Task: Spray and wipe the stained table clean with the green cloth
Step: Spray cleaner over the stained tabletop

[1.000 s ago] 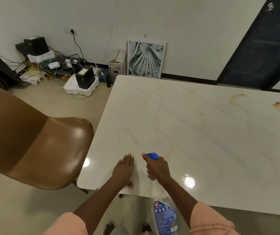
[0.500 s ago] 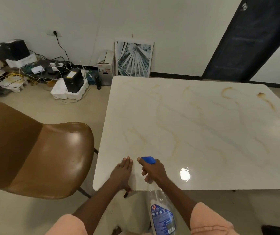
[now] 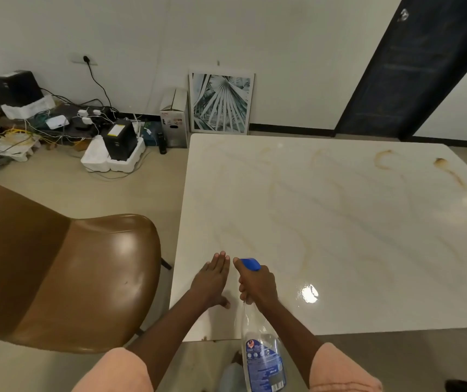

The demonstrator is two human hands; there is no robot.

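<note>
A brown chair [image 3: 65, 275] stands just off the table's left edge, its glossy seat turned toward the near-left corner. On the floor past it, against the wall, lie tangled cables, black boxes and white foam trays [image 3: 113, 158], then a cardboard box [image 3: 173, 120] and a framed leaf print [image 3: 221, 103] leaning upright near the table's far-left corner.

The white marble-patterned table [image 3: 339, 222] fills the middle and right. The left hand [image 3: 211, 281] lies flat on it near the near-left corner, palm down, fingers [image 3: 222, 260] straight and together, grasping nothing. Just beside it, the right hand [image 3: 257, 284] is clenched around the neck of a clear spray bottle [image 3: 263, 357], fingers wrapped under the blue trigger head [image 3: 250, 263]; the nozzle points out over the table and the bottle's body hangs back past the near edge. Brown stains [image 3: 384, 159] mark the far-right corner: a curved ring and, right of it, a streak [image 3: 449, 172] running toward the right edge. The green cloth is out of view.
</note>
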